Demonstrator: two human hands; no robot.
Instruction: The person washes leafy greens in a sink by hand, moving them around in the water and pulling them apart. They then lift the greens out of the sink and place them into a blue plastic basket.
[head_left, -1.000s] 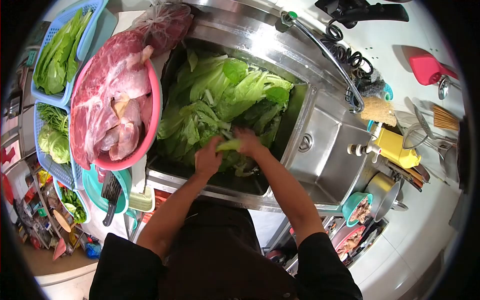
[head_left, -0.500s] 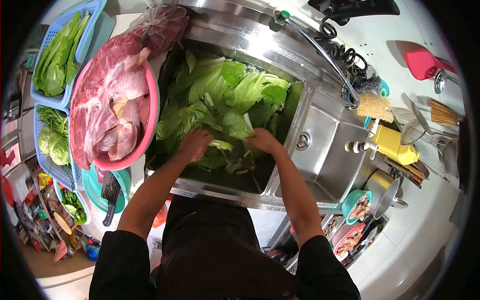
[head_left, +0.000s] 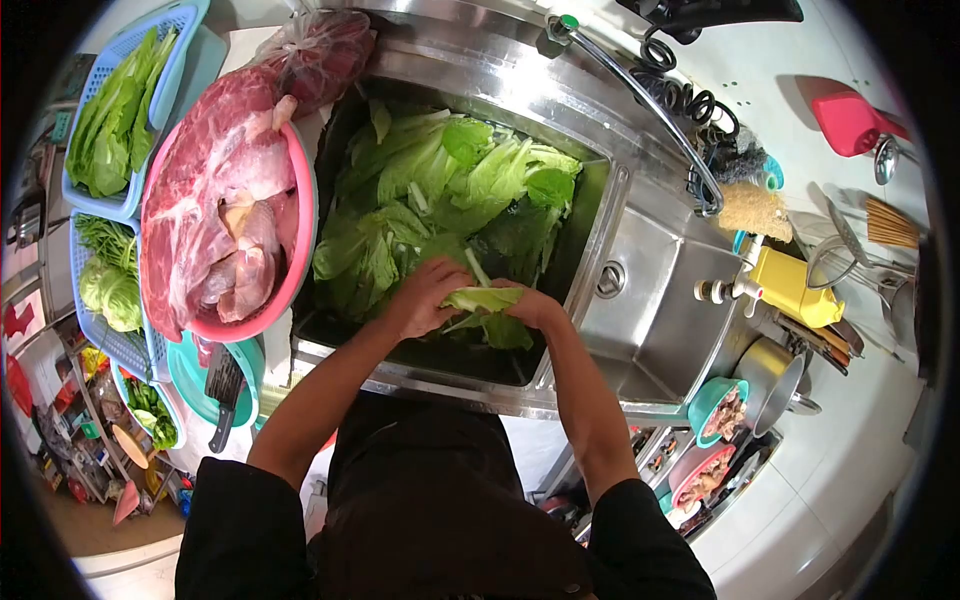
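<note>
Green leafy vegetables (head_left: 440, 175) lie in water in the large left basin of a steel sink (head_left: 590, 290). Near the basin's front edge, my left hand (head_left: 425, 298) is closed around the left end of a pale green leaf (head_left: 485, 299). The right part of that leaf is in the closed fingers of my right hand (head_left: 532, 306). More leafy pieces hang just below the held leaf, between the hands. Some of my fingertips are hidden by the leaf.
Left of the sink, a pink basin (head_left: 303, 230) holds raw meat, beside blue baskets (head_left: 130, 205) of greens. A cleaver (head_left: 224, 390) rests on a teal basin (head_left: 185, 375). The faucet (head_left: 650, 110) arches over the sink's back right. Bowls and a pot (head_left: 765, 375) stand at the right.
My left hand has moved right and slightly up, and my right hand slightly down. They are now closer together, with a leaf lifted between them. Some floating greens have shifted.
</note>
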